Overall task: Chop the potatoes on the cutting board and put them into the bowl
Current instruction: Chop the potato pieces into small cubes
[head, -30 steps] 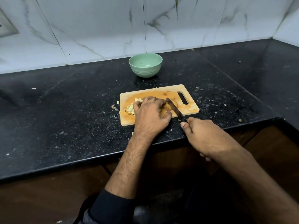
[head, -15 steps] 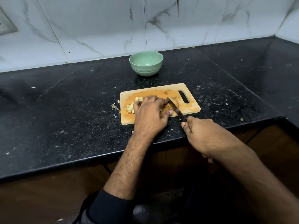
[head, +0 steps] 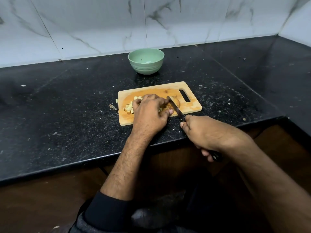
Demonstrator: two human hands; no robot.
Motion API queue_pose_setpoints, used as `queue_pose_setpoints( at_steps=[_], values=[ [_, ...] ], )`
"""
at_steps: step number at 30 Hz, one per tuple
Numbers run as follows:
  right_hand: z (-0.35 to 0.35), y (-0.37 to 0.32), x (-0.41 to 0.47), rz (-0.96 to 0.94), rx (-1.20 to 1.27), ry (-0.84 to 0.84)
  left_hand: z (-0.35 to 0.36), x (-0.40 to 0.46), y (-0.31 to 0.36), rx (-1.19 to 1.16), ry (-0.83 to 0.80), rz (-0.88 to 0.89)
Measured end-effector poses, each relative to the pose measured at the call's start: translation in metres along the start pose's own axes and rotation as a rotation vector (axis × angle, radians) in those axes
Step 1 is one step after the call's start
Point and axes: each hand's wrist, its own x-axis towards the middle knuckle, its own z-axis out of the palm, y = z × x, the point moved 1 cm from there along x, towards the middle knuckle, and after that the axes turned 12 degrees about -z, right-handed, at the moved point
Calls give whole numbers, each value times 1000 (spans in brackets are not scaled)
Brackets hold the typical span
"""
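A wooden cutting board (head: 190, 106) lies on the black counter near its front edge. My left hand (head: 149, 115) presses down on a potato (head: 175, 102) at the board's middle, hiding most of it. A pile of small potato cubes (head: 129, 107) sits left of that hand. My right hand (head: 203, 132) grips a black-handled knife (head: 176, 109), whose blade rests across the potato just right of my left fingertips. A green bowl (head: 146, 62) stands behind the board and looks empty.
The black stone counter (head: 67, 115) carries scattered crumbs, a peel scrap (head: 113, 107) and one loose cube (head: 116, 100) just left of the board. A marble-tiled wall (head: 101, 22) runs behind. The counter turns a corner at the right.
Both hands keep their places on the potato and the knife; the blade has shifted only slightly along the potato. The view has tilted a little.
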Motion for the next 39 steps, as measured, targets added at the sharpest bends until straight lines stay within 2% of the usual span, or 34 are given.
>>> queue_pose_setpoints(
  at_steps=[6, 10, 21, 28, 32, 39],
  values=[
    [-11, -6, 3, 11, 50, -27, -3, 0, 1, -28, -24, -17],
    [-11, -14, 8, 136, 204, -113, -3, -2, 2, -14, -25, -35],
    [-11, -13, -49, 39, 179, -137, -5, -4, 4, -18, -7, -64],
    [-25, -30, -68, 74, 1, -55, -4, -5, 2, -7, 18, -42],
    [-30, -34, -62, 36, 66, 66, -3, -6, 2, 24, 20, -15],
    [-17, -35, -43, 20, 134, 35, -5, -6, 2, 21, -10, -40]
  ],
)
